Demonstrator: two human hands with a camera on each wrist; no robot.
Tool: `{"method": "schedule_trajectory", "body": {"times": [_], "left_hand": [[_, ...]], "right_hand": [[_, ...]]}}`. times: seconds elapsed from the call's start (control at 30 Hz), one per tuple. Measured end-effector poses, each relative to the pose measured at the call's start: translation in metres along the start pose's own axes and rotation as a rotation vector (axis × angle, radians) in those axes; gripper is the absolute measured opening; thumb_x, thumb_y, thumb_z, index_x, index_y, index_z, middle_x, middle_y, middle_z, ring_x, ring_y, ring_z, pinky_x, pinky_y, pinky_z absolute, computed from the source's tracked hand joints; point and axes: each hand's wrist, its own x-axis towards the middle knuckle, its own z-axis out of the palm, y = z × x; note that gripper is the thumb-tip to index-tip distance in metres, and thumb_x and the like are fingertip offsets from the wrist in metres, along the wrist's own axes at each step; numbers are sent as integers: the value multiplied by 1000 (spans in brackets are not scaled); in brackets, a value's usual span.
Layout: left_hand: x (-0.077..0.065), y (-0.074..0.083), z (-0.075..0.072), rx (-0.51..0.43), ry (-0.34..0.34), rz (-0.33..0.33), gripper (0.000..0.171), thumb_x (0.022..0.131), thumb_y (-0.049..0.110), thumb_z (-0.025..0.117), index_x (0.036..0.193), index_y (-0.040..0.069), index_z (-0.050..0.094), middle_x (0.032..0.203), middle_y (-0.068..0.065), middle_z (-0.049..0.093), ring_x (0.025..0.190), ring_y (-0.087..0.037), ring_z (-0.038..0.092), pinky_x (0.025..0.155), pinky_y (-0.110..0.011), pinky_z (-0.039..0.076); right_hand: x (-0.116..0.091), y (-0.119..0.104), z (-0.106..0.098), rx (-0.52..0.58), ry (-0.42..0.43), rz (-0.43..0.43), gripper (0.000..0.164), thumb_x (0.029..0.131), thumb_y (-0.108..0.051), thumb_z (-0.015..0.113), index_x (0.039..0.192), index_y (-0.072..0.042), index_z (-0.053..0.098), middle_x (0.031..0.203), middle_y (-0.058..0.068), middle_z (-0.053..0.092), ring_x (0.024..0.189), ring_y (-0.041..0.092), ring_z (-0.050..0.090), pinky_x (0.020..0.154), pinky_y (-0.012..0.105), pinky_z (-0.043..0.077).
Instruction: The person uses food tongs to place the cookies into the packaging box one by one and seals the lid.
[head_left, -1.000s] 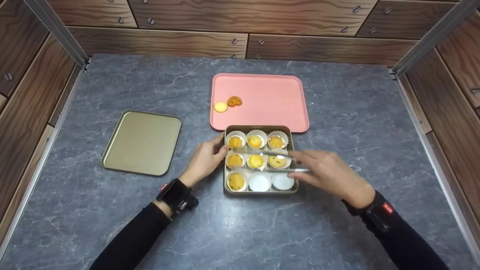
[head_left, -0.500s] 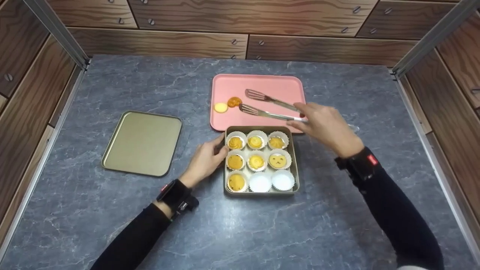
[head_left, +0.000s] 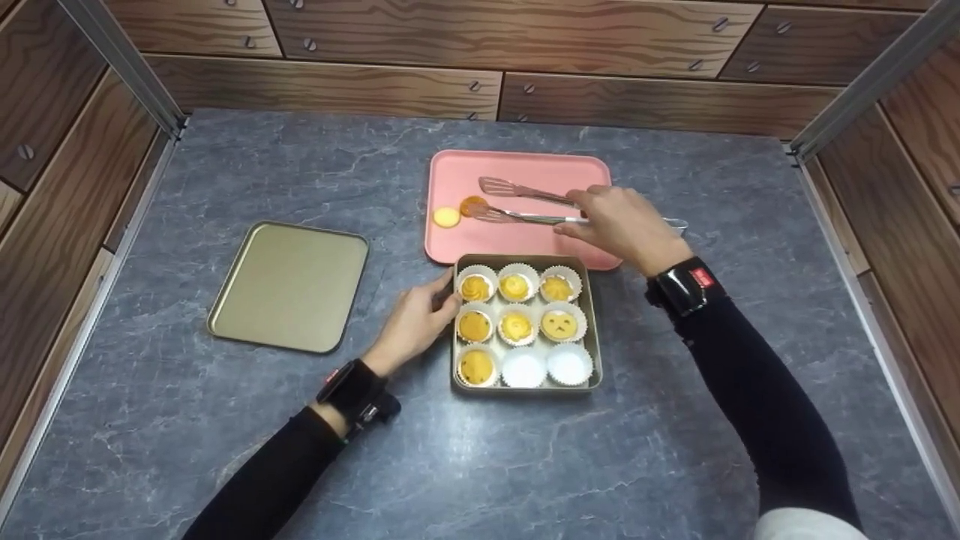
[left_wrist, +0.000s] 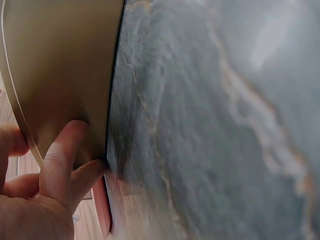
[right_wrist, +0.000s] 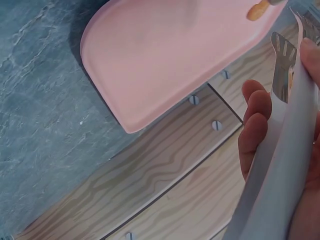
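My left hand holds the left side of a square metal tin. In the left wrist view its fingertips press against the tin's outer wall. Several yellow cookies sit in white paper cups inside; two cups, the front middle one and the front right one, hold no cookie. My right hand grips metal tongs with slotted ends, spread apart over the pink tray. The nearer tong end overlaps a brown pretzel-shaped cookie in the head view. A round pale cookie lies just left of it.
A square metal lid lies on the grey marbled table to the left. The pink tray stands right behind the tin. Wood-patterned walls enclose the table at the back and both sides.
My right hand has carried the tongs from over the tin back to the tray, then leftward to the brown cookie. The left hand has stayed at the tin.
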Motion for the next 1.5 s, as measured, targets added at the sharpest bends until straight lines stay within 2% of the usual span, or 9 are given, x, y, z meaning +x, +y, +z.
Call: {"method": "schedule_trajectory", "body": {"times": [0.27,0.47,0.83,1.3,1.5], "left_hand": [[0,0,1,35,6,-3,57,103,20,62,153,1,44,59,5,44,51,-8,38,51,-24,40],[0,2,1,51,4,-10,57,103,21,62,153,1,44,58,7,42,50,-7,39,49,-23,38],[0,3,0,32,-9,-32,58,103,23,62,155,4,43,60,5,43,50,-8,39,47,-22,37],[0,1,0,45,11,-7,56,103,21,62,154,4,45,58,6,42,51,-7,39,50,-23,39],[-1,0,0,39,13,-12,57,102,22,62,154,5,45,57,6,42,50,-7,40,47,-22,37]], "right_hand": [[9,5,10,-10,-59,70,41,94,-40,76,112,-4,70,85,9,64,72,28,63,64,46,53],[15,5,15,-1,-93,101,41,94,-41,77,110,-4,71,88,8,66,76,30,65,69,48,54],[23,-7,25,12,-49,88,42,95,-40,75,111,-1,73,96,16,73,85,35,70,77,50,57],[16,-5,32,16,-11,107,36,98,-38,71,108,-4,69,90,14,69,80,37,68,72,53,55],[10,-3,32,31,12,98,31,100,-36,68,104,-6,69,86,11,68,78,36,67,72,54,55]]}}
